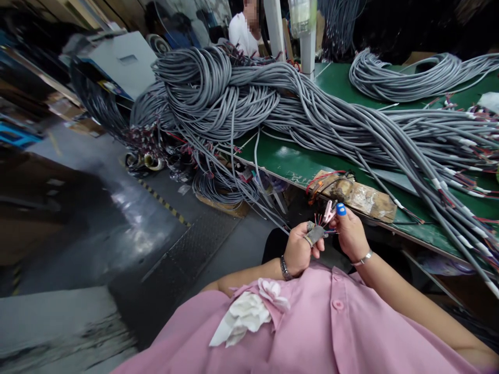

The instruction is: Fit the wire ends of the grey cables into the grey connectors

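My left hand, with grey worn coverings on its thumb and a finger, is closed around a small bunch of thin wires whose red ends stick up. Close on its right, my right hand wears a blue cap on one fingertip and pinches a small pink clip-like tool beside the wires. Both hands are in front of my pink shirt, near the table edge. Just beyond them lies a wooden board with a brown stained lump and red and black leads on it.
Thick bundles of grey cable cover much of the green table and hang over its left end. Another coil lies at the back right. A grey box stands at the left. Behind the table is a person in white.
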Motion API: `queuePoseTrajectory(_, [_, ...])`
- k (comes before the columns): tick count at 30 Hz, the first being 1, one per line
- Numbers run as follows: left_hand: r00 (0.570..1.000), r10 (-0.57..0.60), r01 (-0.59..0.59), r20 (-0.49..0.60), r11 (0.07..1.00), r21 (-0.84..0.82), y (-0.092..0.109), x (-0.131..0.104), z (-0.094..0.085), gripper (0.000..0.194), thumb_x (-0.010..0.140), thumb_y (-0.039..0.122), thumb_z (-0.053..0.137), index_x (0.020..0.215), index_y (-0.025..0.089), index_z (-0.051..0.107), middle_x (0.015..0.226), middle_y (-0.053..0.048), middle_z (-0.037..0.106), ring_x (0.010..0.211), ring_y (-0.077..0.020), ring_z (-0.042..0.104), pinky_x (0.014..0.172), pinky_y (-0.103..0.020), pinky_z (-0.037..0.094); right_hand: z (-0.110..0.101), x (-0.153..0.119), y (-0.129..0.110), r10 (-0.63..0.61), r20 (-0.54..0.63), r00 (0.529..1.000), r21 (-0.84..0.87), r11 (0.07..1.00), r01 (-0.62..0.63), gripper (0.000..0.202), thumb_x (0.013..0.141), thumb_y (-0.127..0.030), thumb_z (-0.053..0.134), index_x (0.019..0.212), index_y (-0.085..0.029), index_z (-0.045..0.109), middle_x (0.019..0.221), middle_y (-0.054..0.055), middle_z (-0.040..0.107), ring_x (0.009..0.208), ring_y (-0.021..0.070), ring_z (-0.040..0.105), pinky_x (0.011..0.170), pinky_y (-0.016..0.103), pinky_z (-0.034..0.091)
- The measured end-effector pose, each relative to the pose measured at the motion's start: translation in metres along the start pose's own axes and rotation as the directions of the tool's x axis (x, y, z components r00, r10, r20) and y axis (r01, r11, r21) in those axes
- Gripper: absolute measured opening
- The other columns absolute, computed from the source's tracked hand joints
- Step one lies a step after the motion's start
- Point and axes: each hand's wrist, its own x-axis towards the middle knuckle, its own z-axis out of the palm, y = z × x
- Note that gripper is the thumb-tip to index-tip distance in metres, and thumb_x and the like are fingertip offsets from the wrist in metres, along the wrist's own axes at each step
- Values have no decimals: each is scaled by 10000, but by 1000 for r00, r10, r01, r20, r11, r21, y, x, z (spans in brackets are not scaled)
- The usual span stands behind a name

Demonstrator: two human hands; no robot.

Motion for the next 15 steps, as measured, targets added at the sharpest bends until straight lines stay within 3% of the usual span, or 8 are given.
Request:
queuePoseTrajectory(4, [1000, -16, 16, 12, 1000, 22, -2, 1, 2, 293, 792, 400, 620, 665, 150, 537, 514, 19, 575, 324, -48, 418, 334, -184, 252, 2, 1, 2, 67, 124, 990, 22, 997, -70, 484, 793, -671, 490, 703, -211, 613, 650, 15, 601, 559, 138, 496, 543, 274, 403])
queuePoseTrajectory(10, [1000, 2, -2, -3, 1000, 29, -4, 0, 2, 288, 800, 400, 612, 671, 154, 537, 518, 19, 580, 324, -49, 416, 329, -187, 238, 1, -3, -2, -131, 44, 990, -160, 978, 136, 477, 830, -629, 476, 699, -206, 654, 637, 21, 615, 572, 142, 500, 570, 279, 406])
queuePoseTrajectory(13, [1000, -4, 4, -5, 1000, 28, -5, 1, 1, 284, 802, 398, 611, 673, 156, 537, 516, 21, 578, 326, -51, 417, 328, -186, 242, 4, -1, -3, 16, 130, 991, 73, 997, -26, 466, 811, -641, 499, 769, -209, 672, 694, 24, 648, 577, 141, 528, 559, 276, 428])
queuePoseTrajectory(15, [1000, -10, 10, -6, 1000, 25, -6, 1, 1, 281, 799, 396, 615, 674, 157, 535, 517, 24, 578, 324, -50, 415, 326, -185, 244, 8, 2, -2, 138, 190, 972, 253, 950, -185, 450, 778, -637, 557, 812, -206, 680, 718, 22, 654, 579, 135, 540, 547, 268, 442])
